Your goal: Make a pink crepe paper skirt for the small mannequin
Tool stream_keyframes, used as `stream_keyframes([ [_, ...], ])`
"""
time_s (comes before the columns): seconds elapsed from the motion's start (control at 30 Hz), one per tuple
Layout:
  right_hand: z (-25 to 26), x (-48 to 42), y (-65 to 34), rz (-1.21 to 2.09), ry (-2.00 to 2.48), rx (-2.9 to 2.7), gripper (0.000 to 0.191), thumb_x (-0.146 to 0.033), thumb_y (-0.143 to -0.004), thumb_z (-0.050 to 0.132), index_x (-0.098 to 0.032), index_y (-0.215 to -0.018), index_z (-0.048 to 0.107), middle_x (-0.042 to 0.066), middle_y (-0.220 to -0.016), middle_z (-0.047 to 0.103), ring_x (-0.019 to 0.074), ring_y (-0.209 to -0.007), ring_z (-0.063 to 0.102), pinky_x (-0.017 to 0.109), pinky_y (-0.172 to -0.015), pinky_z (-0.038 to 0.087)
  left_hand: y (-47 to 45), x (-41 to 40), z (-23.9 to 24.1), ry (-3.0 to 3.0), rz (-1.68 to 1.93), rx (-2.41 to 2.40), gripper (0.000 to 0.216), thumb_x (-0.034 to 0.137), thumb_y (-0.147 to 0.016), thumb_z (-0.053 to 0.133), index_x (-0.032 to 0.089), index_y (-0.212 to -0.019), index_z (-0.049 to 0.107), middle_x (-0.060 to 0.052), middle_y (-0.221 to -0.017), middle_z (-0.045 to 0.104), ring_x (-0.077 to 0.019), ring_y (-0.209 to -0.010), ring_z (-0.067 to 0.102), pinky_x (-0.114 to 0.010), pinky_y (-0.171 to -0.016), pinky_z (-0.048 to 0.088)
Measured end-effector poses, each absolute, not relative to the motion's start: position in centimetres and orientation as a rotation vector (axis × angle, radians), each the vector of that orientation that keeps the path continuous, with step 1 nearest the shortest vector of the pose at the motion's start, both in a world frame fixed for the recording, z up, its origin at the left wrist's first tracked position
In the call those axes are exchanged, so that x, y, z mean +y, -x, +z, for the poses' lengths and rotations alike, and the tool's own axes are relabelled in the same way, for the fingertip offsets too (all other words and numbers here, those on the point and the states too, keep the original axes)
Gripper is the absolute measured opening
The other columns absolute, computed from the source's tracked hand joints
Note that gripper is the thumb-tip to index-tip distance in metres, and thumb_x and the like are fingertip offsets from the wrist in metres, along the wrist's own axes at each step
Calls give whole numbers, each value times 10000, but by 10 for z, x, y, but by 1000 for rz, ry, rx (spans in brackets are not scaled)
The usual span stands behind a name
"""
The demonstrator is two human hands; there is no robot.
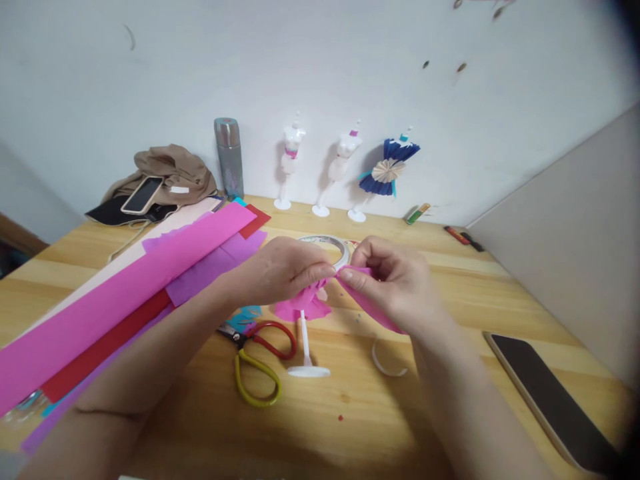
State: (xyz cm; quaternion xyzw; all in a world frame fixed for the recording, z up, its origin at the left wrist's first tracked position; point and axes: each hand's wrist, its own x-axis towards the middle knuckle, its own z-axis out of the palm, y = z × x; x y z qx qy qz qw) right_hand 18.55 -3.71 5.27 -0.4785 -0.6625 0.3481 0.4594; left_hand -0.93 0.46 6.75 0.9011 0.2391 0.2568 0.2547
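Note:
My left hand [290,267] is closed around the upper part of a small white mannequin, whose body it hides. Gathered pink crepe paper [300,308] flares out beneath that hand like a skirt. Below it, the mannequin's thin white stand [305,343] is slightly tilted over the table. My right hand [393,277] pinches a loose pink crepe paper strip [375,310] between thumb and fingers, close to my left fingertips. Behind both hands lies a roll of tape [343,248], partly covered. Scissors [267,360] with one red and one yellow handle lie left of the stand.
Pink, red and purple paper sheets [150,280] cover the left side. At the back stand a flask [229,160], two bare mannequins [291,163] and one in a blue paper dress [387,170]. A phone [547,393] lies at right, a cloth [173,170] back left.

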Motion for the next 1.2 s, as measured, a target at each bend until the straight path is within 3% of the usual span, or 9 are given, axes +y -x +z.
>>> stream_keyframes([
  [0.2, 58, -37, -190, 802, 1225, -1704, 299, -369, -737, 753, -215, -618, 527, -28, -549, 532, 104, -492, 448, 237, -439, 351, 13, 9, 67, -2378, 695, 664, 312, 274, -931, 407, 176, -640, 465, 33, -604, 476, -98, -601, 433, -216, -580, 336],
  [0.37, 67, -41, -197, 728, 1228, -1773, 266, -401, -781, 724, -208, -649, 597, -17, -569, 565, 114, -503, 479, 251, -463, 375, 15, 10, 70, -2385, 694, 686, 336, 293, -927, 402, 182, -611, 415, 41, -579, 435, -96, -585, 406, -225, -585, 318],
  [0.6, 64, -39, -204, 680, 1273, -1831, 103, -299, -778, 701, -198, -772, 686, 25, -728, 697, 145, -600, 574, 261, -519, 411, 15, 15, 68, -2371, 662, 679, 337, 311, -923, 397, 190, -609, 377, 47, -572, 395, -95, -575, 374, -236, -575, 292],
  [0.87, 63, -37, -207, 711, 1297, -1828, 187, -310, -770, 675, -203, -646, 585, -23, -571, 525, 111, -523, 448, 253, -478, 332, 13, 23, 62, -2321, 616, 646, 341, 361, -908, 356, 202, -609, 325, 41, -590, 346, -106, -601, 340, -259, -592, 288],
  [1.2, 63, -38, -207, 750, 1224, -1806, 174, -295, -787, 680, -207, -656, 606, -3, -590, 569, 130, -547, 495, 267, -503, 373, 15, 23, 62, -2315, 638, 663, 363, 384, -917, 348, 207, -602, 310, 44, -588, 330, -104, -588, 332, -262, -579, 272],
])
